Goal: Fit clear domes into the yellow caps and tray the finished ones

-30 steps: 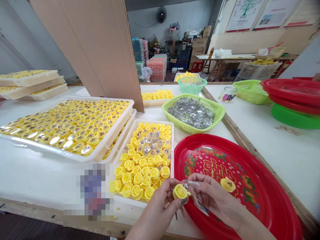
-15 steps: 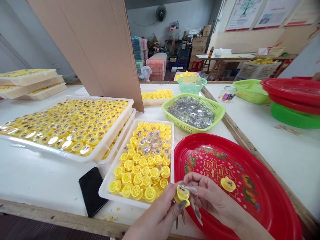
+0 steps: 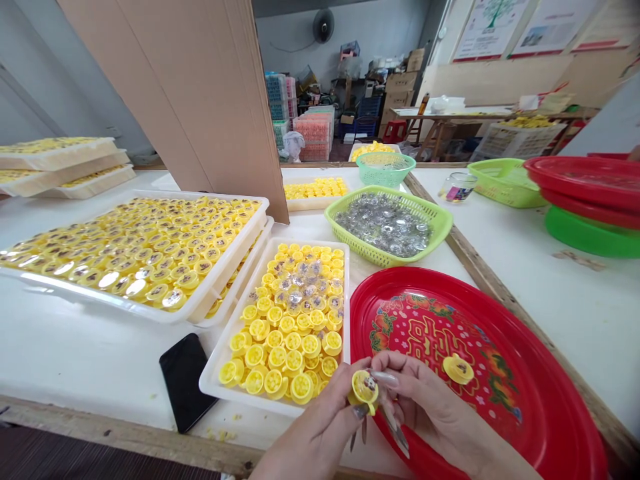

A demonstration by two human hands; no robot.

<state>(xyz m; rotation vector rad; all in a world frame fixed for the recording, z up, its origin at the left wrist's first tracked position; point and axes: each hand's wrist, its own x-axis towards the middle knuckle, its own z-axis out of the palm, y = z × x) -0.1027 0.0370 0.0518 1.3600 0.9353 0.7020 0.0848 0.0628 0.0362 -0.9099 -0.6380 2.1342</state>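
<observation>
My left hand [image 3: 317, 420] and my right hand [image 3: 425, 400] meet low in the view above the rim of a red patterned plastic tray [image 3: 545, 407]. Between their fingertips is a yellow plastic cap [image 3: 365, 389], held tilted, with a small silvery piece showing in its top. The left fingers grip the cap, and a long right fingernail rests against it. Another yellow cap [image 3: 458, 369] lies alone on the red tray, right of my hands. A white tray [image 3: 215, 377] heaped with yellow caps and some clear-topped ones stands just left of my left hand.
A black phone [image 3: 183, 383] lies on the white table left of the heaped tray. Beyond stand a wide white tray of capped pieces [image 3: 150, 300], a green basket of clear pieces [image 3: 387, 227], and stacked red and green trays [image 3: 590, 193] at right.
The clear piece seen in my right hand earlier no longer shows, and the cap now has a silvery piece in its top. My hands have shifted slightly and turned the cap more upright.
</observation>
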